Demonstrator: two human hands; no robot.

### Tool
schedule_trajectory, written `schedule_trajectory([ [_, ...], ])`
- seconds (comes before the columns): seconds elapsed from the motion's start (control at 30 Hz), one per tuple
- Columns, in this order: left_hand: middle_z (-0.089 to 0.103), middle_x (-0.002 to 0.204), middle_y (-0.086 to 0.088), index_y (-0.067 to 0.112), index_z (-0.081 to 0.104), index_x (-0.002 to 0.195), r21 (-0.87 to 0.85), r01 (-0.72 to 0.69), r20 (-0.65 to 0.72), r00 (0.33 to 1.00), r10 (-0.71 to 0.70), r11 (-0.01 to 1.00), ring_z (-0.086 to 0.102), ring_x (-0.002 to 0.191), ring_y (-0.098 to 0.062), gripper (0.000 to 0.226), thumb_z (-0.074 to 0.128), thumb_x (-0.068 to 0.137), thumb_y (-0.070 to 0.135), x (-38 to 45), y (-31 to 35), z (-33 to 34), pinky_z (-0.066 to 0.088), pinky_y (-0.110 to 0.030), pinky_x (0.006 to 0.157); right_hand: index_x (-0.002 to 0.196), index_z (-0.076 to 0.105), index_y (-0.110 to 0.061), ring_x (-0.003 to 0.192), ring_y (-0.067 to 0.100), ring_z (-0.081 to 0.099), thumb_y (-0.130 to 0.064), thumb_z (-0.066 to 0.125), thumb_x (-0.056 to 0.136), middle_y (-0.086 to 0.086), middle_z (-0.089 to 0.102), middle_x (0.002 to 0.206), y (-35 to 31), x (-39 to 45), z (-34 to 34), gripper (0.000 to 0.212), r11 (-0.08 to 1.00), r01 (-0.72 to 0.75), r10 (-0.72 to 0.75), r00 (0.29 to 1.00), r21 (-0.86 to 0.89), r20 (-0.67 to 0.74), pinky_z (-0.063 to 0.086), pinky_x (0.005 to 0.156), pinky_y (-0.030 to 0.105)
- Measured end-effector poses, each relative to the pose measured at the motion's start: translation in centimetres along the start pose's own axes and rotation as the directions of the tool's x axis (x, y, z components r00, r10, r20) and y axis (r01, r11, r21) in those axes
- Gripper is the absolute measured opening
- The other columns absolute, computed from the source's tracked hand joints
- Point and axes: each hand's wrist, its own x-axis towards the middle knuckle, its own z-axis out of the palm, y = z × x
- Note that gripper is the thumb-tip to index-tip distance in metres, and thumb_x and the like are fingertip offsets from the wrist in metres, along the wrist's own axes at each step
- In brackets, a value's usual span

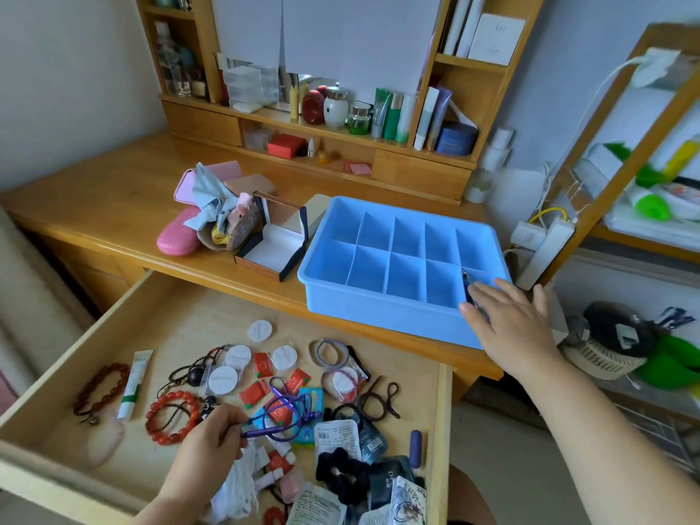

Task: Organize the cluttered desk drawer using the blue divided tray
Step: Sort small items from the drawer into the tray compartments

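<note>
At the bottom of the frame our left hand [212,437] is low in the open drawer [159,316], its fingers pinched on one end of a purple cord [282,413]. The cord lies looped over red sachets [261,390] and a teal packet [310,407], and its length runs from our fingers toward the right of the frame. A black scrunchie [342,467] and foil packs lie just beside it, so we judge a straight lift upward is safer than a drag, which could pull the neighbours along.

The blue divided tray [378,316] stands on the desk [94,206] above and to the right of this hand, past the drawer's far edge. Its long axis runs from the middle toward the right of the frame. Almost all compartments look empty.

Our right hand [511,323] is at the tray's near right corner with fingers spread and almost straight. Some small dark thing sits under the fingertips in the corner compartment, but we cannot tell what it is or whether it is held. This hand is the nearer one to the tray.

Left of the tray, an open gift box [271,244] and a pink case [178,236] narrow the free desk surface there.
</note>
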Motion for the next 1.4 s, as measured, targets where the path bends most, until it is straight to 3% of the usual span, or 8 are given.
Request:
schedule_trajectory([
  [0.2,0.071,0.073,0.006,0.027,0.057,0.097,0.010,-0.013,-0.011,1.000,0.013,1.000,0.065,0.059,-0.005,0.017,0.056,0.091,0.012,-0.3,0.6,-0.4,0.053,-0.028,0.060,0.109,0.063,-0.039,0.140,0.012,0.026,-0.066,-0.002,0.085,-0.015,0.058,0.129,-0.2,0.7,-1.7,0.075,1.000,0.022,-0.023,0.995,0.015,0.095,-0.005,0.113,0.049],
  [0.4,0.071,0.069,0.003,0.027,0.064,0.077,-0.074,-0.143,0.045,0.988,0.146,0.987,0.063,0.057,-0.006,0.027,0.056,0.089,0.003,-0.3,5.9,-3.1,0.051,-0.023,0.054,0.096,0.071,-0.017,0.093,0.018,0.062,-0.037,0.051,0.090,-0.004,0.070,0.095,-7.6,-3.1,-1.7,0.029,0.829,0.411,-0.212,0.858,0.378,-0.468,0.048,0.087,0.039],
  [0.5,0.072,0.069,-0.001,0.024,0.066,0.081,-0.153,-0.231,0.119,0.961,0.250,0.961,0.064,0.054,-0.009,0.026,0.054,0.090,0.003,-0.6,10.5,-4.6,0.049,-0.018,0.054,0.118,0.062,-0.030,0.112,0.003,0.055,-0.024,0.064,0.087,-0.013,0.064,0.117,-13.7,-4.8,-0.2,0.032,0.584,0.266,-0.315,0.945,0.767,-0.088,0.044,0.095,0.023],
  [0.6,0.071,0.070,-0.005,0.017,0.064,0.083,-0.323,-0.239,0.159,0.940,0.301,0.916,0.064,0.056,-0.014,0.026,0.048,0.093,-0.002,-1.0,14.6,-6.1,0.052,-0.023,0.057,0.142,0.037,-0.035,0.128,-0.002,0.039,-0.023,0.075,0.079,-0.015,0.048,0.135,-17.6,-5.1,1.0,0.075,0.299,-0.083,-0.479,0.849,0.951,0.224,0.037,0.103,0.022],
  [0.83,0.070,0.075,-0.009,0.007,0.061,0.091,-0.743,-0.143,0.079,0.952,0.297,0.654,0.063,0.058,-0.016,0.020,0.043,0.097,0.001,-1.4,18.6,-8.6,0.055,-0.022,0.058,0.077,0.070,-0.030,0.073,0.008,0.067,-0.025,0.058,0.091,-0.007,0.069,0.077,-18.6,-5.6,1.4,0.019,0.216,-0.214,-0.339,0.899,0.953,0.278,0.055,0.070,0.024],
  [1.0,0.068,0.090,-0.010,0.010,0.059,0.101,-0.839,-0.008,0.047,0.995,0.088,0.544,0.068,0.069,-0.018,0.017,0.045,0.097,0.001,-0.8,17.5,-7.7,0.057,-0.023,0.062,0.097,0.064,-0.012,0.068,0.020,0.066,-0.015,0.050,0.097,0.008,0.071,0.085,-17.3,-5.9,1.2,0.014,-0.074,-0.509,-0.340,0.821,0.858,0.458,0.048,0.059,0.028],
  [1.13,0.061,0.101,0.008,0.027,0.055,0.105,-0.359,-0.181,-0.187,0.975,0.119,0.916,0.064,0.078,-0.014,0.021,0.059,0.091,0.012,-1.9,15.3,-5.8,0.049,-0.017,0.054,0.103,0.061,-0.007,0.066,0.024,0.069,-0.013,0.048,0.097,0.015,0.073,0.083,-16.8,-5.9,0.6,0.016,-0.402,-0.643,-0.308,0.765,0.652,0.565,0.055,0.054,0.032],
  [1.4,0.056,0.057,0.014,0.029,0.063,0.075,-0.051,-0.302,-0.028,0.953,0.300,0.952,0.050,0.052,0.001,0.012,0.072,0.077,0.037,-5.7,13.7,-0.1,0.037,-0.013,0.050,0.111,0.056,-0.005,0.105,0.028,0.061,-0.017,0.039,0.101,0.018,0.068,0.104,-18.2,-6.9,0.7,0.023,-0.630,-0.619,-0.298,0.750,0.469,0.590,0.051,0.076,0.034],
])
